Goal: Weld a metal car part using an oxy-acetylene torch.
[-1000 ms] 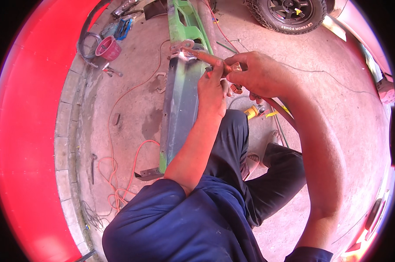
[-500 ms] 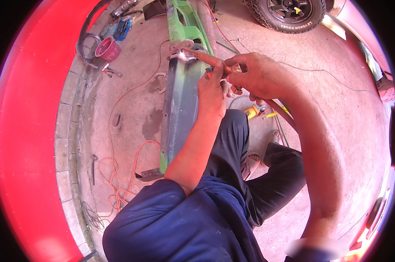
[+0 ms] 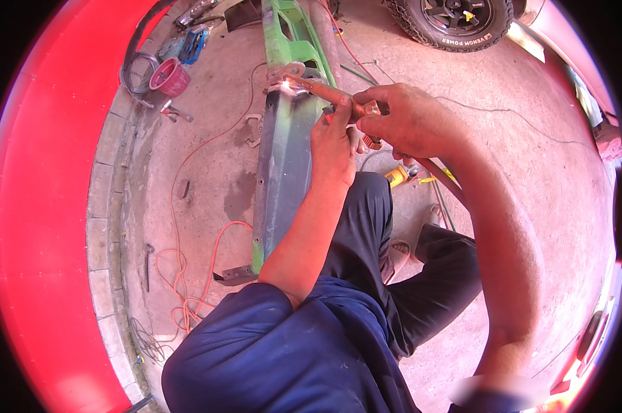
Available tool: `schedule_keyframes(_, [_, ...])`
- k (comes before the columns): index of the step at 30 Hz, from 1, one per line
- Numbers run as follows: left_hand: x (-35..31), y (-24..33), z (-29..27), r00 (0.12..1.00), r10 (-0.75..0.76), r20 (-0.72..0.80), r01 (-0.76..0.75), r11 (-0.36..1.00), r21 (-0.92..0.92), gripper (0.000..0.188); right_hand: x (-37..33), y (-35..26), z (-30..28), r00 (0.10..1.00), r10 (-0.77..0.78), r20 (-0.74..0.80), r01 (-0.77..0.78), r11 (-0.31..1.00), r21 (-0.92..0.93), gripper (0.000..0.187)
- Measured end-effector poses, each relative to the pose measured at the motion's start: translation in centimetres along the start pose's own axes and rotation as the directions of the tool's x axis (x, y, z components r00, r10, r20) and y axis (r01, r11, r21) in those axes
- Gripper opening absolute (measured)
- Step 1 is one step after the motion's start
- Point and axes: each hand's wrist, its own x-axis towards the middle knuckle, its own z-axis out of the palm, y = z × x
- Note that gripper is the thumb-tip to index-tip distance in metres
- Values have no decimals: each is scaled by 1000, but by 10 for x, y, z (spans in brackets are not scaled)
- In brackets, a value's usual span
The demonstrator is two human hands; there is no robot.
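Note:
A welding torch (image 3: pixel 330 93) slants leftward from my hands, and a small bright light glows at its tip. That tip meets the joint between a long grey metal beam (image 3: pixel 281 158) and a green metal frame piece (image 3: pixel 292 51). My left hand (image 3: pixel 335 141) is closed round the torch's neck from below, its thumb along the side. Behind it, my right hand (image 3: pixel 414 120) grips the torch body, where a cable runs back under my forearm. Bare, scorched metal shows around the joint.
A wheel with a black tyre (image 3: pixel 455 27) stands at the far right. On the left are a pink bucket (image 3: pixel 170 77), a red panel (image 3: pixel 43 206) and a tangled orange cord (image 3: pixel 187 303). A yellow power tool (image 3: pixel 398 176) lies beyond my knee.
The light at the torch tip has grown to a bright point, and the glow on the joint looks different. Both hands and the beam stay where they were.

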Motion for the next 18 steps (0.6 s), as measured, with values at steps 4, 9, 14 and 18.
schedule_keyframes(4, [1,-1,-2,1000,3,28,-3,1000,-11,29,-1,-1,1,1000,11,-7,-11,1000,11,44])
schedule_keyframes(9, [-2,1,-2,1000,8,9,-8,1000,2,28,-4,-7,-1,1000,15,8,-15,999,-51,44])
schedule_keyframes(14, [-2,1,-3,1000,5,15,-5,1000,-10,27,-5,-8,1,1000,3,-2,-3,998,-63,41])
schedule_keyframes(18, [-3,1,-2,1000,-3,3,3,1000,-14,26,-5,-7,2,1000,11,-8,-12,998,-60,40])
